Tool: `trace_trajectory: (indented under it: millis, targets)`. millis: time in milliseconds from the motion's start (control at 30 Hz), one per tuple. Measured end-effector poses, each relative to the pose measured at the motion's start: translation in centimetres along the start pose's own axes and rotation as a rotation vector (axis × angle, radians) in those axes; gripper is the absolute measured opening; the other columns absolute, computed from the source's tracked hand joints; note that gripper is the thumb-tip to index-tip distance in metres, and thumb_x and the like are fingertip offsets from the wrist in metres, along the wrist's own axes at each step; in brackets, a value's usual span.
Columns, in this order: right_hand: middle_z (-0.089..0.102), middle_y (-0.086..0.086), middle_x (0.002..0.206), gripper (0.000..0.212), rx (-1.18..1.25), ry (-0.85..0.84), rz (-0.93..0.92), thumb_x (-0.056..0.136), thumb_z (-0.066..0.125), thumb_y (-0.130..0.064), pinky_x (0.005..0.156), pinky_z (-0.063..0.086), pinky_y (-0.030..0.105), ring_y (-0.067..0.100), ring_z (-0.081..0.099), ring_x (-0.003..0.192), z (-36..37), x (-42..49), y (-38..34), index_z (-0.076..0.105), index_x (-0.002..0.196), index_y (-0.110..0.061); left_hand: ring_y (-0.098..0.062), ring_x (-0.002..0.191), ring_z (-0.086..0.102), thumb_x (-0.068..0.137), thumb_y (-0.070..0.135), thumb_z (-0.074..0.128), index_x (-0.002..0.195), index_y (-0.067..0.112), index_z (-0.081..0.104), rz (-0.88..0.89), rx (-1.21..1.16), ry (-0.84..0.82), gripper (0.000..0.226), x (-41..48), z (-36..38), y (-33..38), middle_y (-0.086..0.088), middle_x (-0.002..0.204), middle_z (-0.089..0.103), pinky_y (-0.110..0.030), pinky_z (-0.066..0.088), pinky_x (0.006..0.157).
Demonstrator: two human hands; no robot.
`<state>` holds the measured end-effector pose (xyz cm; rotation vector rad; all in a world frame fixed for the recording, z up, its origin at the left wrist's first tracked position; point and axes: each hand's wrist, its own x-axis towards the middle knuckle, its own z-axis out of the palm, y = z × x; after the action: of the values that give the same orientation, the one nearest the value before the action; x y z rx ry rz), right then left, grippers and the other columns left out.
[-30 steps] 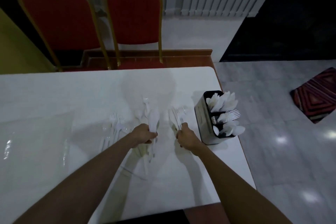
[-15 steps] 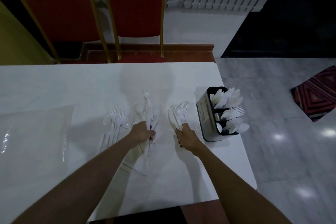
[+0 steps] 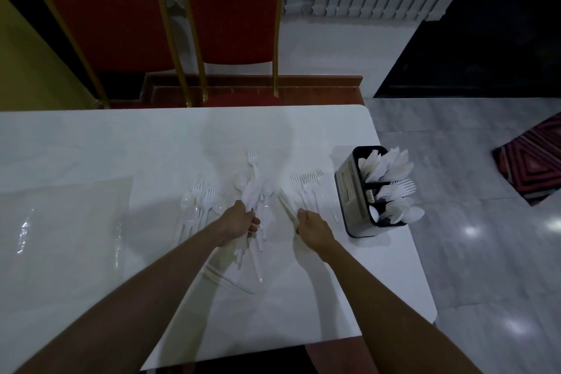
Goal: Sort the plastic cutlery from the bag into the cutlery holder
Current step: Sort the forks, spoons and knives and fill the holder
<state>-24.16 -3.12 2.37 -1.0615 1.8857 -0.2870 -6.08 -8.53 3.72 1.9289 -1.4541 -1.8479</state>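
Observation:
White plastic cutlery lies in groups on the white table (image 3: pixel 121 143). My left hand (image 3: pixel 239 223) grips a bundle of mixed cutlery (image 3: pixel 253 191), a fork sticking out at its far end. My right hand (image 3: pixel 314 229) holds a few knives (image 3: pixel 287 206) by their handles. Several forks (image 3: pixel 309 188) lie just beyond my right hand. More forks and spoons (image 3: pixel 200 202) lie left of my left hand. The black cutlery holder (image 3: pixel 353 188) stands near the table's right edge, with knives, forks and spoons in separate compartments. A clear plastic bag (image 3: pixel 60 231) lies flat at the left.
Two red chairs with gold frames (image 3: pixel 230 6) stand behind the table's far edge. The table's right edge runs just past the holder, with grey tiled floor and a patterned rug (image 3: pixel 534 158) beyond it.
My left hand has spread its bundle so a fork now sticks out far. My right hand has drawn back from the forks and now holds only knives.

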Motion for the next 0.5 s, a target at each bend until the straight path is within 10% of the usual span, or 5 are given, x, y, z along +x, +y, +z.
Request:
trace_trajectory:
  millis: [167, 500]
  targets:
    - [0.050, 0.005, 0.073, 0.026, 0.259, -0.029, 0.127, 0.099, 0.034, -0.016, 0.060, 0.040, 0.028, 0.015, 0.043, 0.062, -0.1, 0.0, 0.0, 0.057, 0.090, -0.007, -0.032, 0.089, 0.064, 0.096, 0.014, 0.049, 0.110, -0.002, 0.060, 0.018, 0.017, -0.035, 0.024, 0.0, -1.4, -0.7, -0.018, 0.101, 0.065, -0.043, 0.053, 0.088]
    - [0.058, 0.015, 0.078, 0.019, 0.495, -0.095, 0.221, 0.091, 0.052, -0.003, 0.060, 0.048, 0.030, 0.020, 0.053, 0.064, -0.4, -0.5, -0.3, 0.064, 0.106, 0.002, -0.033, 0.082, 0.069, 0.086, 0.013, 0.067, 0.100, -0.001, 0.066, 0.015, -0.037, 0.123, 0.019, -0.6, -2.2, -1.1, -0.019, 0.091, 0.070, -0.045, 0.057, 0.083]
